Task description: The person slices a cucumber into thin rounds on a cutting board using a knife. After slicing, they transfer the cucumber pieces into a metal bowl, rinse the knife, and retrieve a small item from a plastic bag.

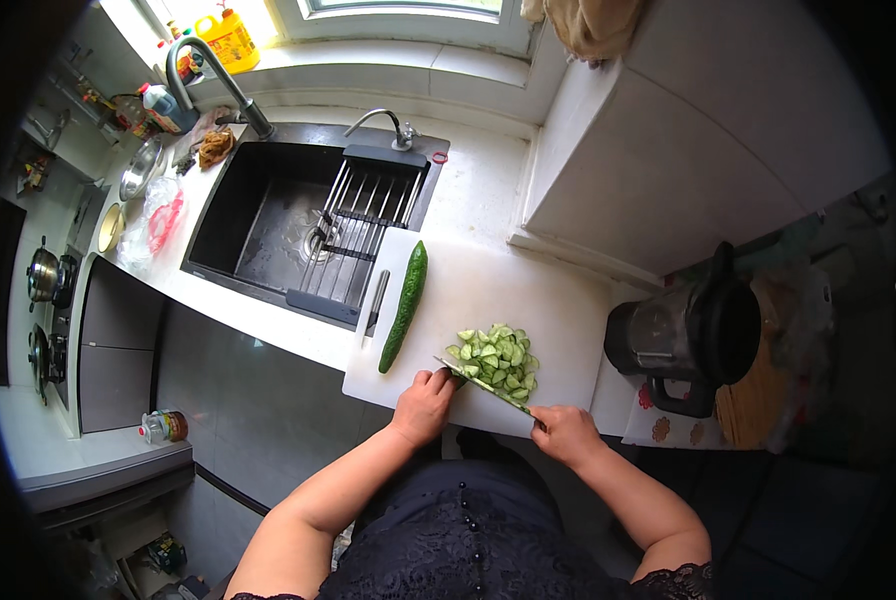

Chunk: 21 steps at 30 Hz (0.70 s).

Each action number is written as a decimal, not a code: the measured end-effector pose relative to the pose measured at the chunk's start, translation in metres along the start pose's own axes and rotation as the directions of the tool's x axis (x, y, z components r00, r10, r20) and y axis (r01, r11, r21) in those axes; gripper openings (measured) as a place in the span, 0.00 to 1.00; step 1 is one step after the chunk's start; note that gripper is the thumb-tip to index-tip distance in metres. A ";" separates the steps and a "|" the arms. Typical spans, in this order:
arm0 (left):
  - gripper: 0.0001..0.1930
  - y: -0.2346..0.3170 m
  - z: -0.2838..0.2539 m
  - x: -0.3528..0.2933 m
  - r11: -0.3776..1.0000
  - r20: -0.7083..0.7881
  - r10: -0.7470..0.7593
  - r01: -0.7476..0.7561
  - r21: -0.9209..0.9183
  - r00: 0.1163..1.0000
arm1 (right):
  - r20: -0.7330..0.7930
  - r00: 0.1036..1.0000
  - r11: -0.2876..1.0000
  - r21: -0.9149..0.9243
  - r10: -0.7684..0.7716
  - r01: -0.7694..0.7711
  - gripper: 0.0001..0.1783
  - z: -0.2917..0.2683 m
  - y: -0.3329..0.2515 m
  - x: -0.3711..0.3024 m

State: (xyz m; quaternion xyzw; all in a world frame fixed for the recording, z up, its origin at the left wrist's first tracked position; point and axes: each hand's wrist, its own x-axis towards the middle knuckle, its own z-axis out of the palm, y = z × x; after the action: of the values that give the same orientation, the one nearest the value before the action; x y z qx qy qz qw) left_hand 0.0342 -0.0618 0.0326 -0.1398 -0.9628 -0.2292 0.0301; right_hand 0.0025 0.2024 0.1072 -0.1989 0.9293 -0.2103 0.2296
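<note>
A white cutting board [558, 300] lies on the counter in front of me. On it, a heap of cut cucumber pieces [501, 352] sits near the front edge, and a whole green cucumber [404, 310] lies lengthwise at the left. My right hand [566, 436] is closed around the handle end of a knife [483, 384], whose blade slants up-left along the heap's near side. By the blade's far end is my left hand [425, 406], its fingers curled in; whatever they may hold is hidden.
Left of the board is a dark sink [258, 220] with a rack [368, 215] and a tall faucet [253, 115]. A black blender-like jug [683, 330] stands to the right. A plastic bag [158, 220] and a metal bowl [142, 168] sit beyond the sink.
</note>
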 end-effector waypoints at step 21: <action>0.20 -0.005 0.006 -0.008 0.999 0.004 0.038 -0.038 0.008 0.999 | -0.006 1.000 0.999 0.033 0.015 -0.015 0.10 0.006 -0.004 0.010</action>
State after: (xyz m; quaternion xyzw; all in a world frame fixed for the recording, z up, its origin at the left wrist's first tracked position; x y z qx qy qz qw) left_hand 0.0404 -0.0652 0.0244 -0.1582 -0.9610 -0.2242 0.0333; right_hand -0.0014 0.1927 0.1005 -0.1876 0.9278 -0.2243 0.2316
